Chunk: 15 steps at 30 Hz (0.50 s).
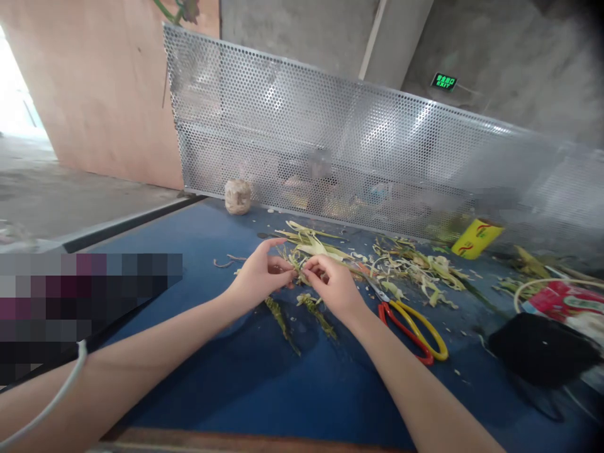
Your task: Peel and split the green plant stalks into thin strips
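Observation:
In the head view my left hand (257, 274) and my right hand (334, 286) meet over the blue table (189, 377). Both pinch a small bunch of pale green plant strips (298, 259); fingers partly cover it, so its exact shape is hidden. Below the hands lie two knobbly green plaited-looking plant pieces, one on the left (282, 321) and one on the right (321, 318). Long pale leaf strips (314, 242) lie just behind the fingers. Right of my right hand rests a pair of scissors (418, 324) with one red and one yellow handle.
Loose plant scraps (410, 267) litter the table's back right. A pale ball of twine (237, 197) and a yellow roll-like object (477, 239) stand near the perforated metal panel (306, 107). On the right are a black object (542, 349) and a red packet (559, 301).

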{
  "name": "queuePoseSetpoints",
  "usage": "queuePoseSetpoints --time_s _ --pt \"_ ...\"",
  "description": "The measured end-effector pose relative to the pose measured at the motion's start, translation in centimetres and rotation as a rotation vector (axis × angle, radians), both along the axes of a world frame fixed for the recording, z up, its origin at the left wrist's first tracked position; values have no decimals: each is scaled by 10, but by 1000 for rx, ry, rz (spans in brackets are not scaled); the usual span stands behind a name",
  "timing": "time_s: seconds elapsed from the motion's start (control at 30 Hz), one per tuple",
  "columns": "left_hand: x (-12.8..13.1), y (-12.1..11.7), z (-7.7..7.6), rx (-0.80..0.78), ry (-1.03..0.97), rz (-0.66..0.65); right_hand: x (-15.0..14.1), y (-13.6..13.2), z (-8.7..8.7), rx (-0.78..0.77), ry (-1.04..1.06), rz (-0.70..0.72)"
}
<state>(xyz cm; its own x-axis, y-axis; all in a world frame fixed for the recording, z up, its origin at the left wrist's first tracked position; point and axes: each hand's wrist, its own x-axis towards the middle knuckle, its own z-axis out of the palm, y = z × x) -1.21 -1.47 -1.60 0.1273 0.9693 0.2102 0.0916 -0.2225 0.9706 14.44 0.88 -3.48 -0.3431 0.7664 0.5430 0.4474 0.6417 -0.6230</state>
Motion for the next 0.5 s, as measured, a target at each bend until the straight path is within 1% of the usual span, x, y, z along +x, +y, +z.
queuePoseSetpoints --time_s 0.1,0.2,0.27,0.37,0.5 --pt "1 -1 1 -106 -58 -3 3 -4 3 183 -127 -31" --pt "1 0 0 -202 -177 -37 7 -5 6 334 -219 -15" --pt "0 1 -2 -253 -264 -74 9 -5 7 408 -269 8" --pt "-3 2 -3 -284 -340 -102 12 -5 8 463 -303 53" --pt "-5 2 -2 -284 -299 -91 14 -6 8 481 -337 118"
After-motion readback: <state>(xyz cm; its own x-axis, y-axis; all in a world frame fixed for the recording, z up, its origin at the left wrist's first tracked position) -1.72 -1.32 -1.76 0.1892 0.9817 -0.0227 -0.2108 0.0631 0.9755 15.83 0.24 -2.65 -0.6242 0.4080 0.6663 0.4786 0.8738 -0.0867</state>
